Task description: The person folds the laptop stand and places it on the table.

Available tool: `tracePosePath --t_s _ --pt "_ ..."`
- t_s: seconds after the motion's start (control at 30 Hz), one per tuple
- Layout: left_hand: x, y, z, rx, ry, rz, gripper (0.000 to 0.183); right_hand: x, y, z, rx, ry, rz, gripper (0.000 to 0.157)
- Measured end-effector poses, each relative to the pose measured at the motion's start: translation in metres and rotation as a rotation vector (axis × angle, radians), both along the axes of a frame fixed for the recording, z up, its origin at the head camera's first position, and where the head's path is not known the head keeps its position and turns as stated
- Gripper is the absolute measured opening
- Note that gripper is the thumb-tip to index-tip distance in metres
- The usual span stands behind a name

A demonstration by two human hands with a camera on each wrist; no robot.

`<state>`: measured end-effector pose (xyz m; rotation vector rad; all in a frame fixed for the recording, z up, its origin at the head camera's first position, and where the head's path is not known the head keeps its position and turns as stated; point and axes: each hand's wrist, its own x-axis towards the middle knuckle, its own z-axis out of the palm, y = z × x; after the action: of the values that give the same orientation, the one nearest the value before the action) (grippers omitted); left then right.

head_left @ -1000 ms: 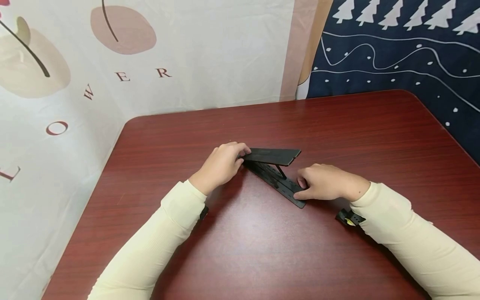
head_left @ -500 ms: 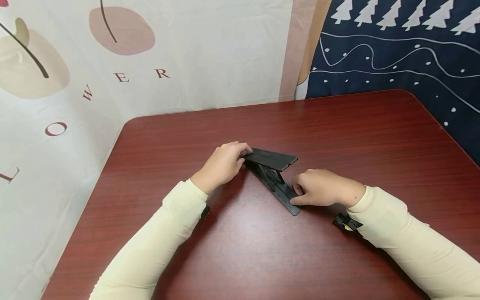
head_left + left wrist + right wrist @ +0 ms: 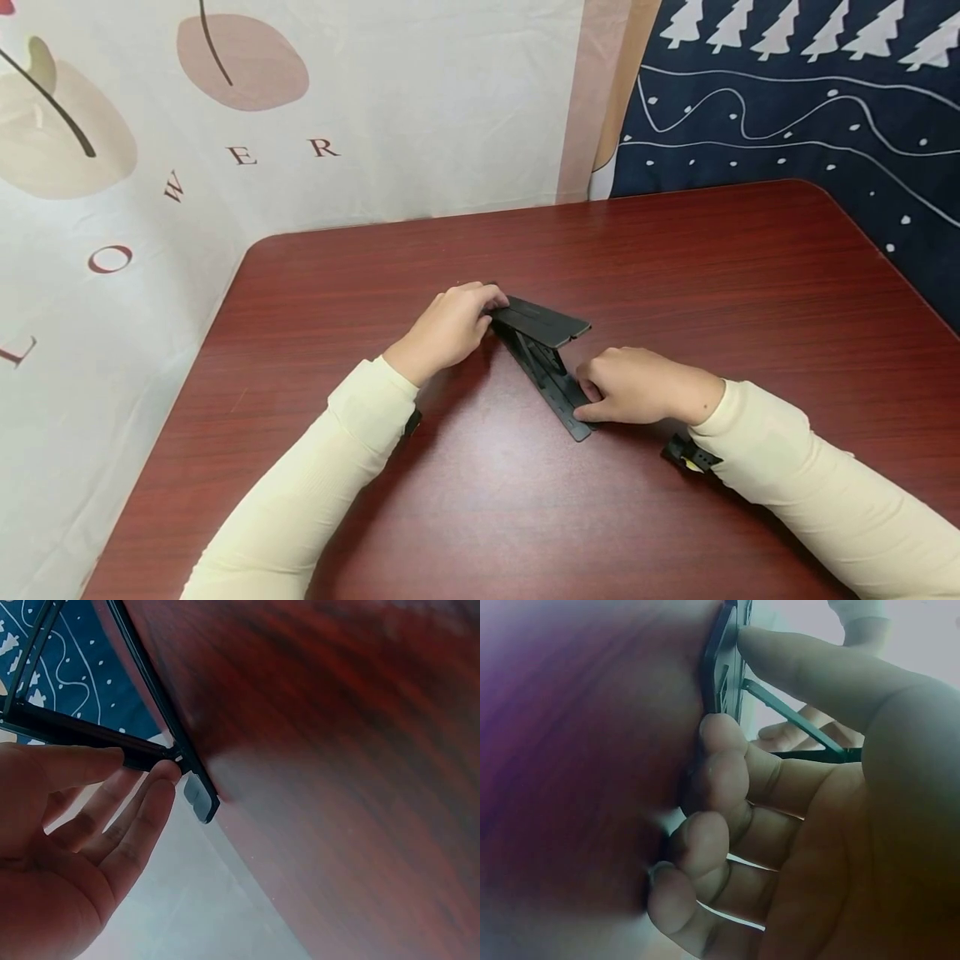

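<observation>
A black folding stand point(image 3: 542, 321), perhaps for a laptop, is propped in a wedge on the table, its upper panel raised over a slotted base point(image 3: 542, 379). A thin strut point(image 3: 795, 716) joins the two in the right wrist view. At the hinged far-left end, my left hand point(image 3: 446, 327) pinches the upper panel between thumb and fingers; the left wrist view shows those fingertips on the panel point(image 3: 82, 731) beside the hinge. My right hand point(image 3: 648, 385) grips the base near its front end, thumb on top and fingers curled at its side. Those fingers partly hide the base edge.
The dark red wooden table point(image 3: 480, 517) spreads around the stand. Behind it hang a pale printed cloth point(image 3: 435, 108) and a navy cloth point(image 3: 757, 108) with white trees. A black strap device point(image 3: 690, 454) sits at the right wrist.
The stand's front end has swung left and toward the person, with my right hand moving along. The raised panel has turned the same way. My left hand stays nearly in place at the hinge.
</observation>
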<state>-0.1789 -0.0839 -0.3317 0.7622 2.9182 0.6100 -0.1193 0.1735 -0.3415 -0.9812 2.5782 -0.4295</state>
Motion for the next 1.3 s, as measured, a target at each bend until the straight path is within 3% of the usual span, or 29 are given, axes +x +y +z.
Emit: tracePosePath --t_s 1.3 --pt "-0.005 0.015 -0.002 0.006 0.010 -0.142 0.030 0.022 -0.017 0.001 -0.065 -0.012 0.103 0.033"
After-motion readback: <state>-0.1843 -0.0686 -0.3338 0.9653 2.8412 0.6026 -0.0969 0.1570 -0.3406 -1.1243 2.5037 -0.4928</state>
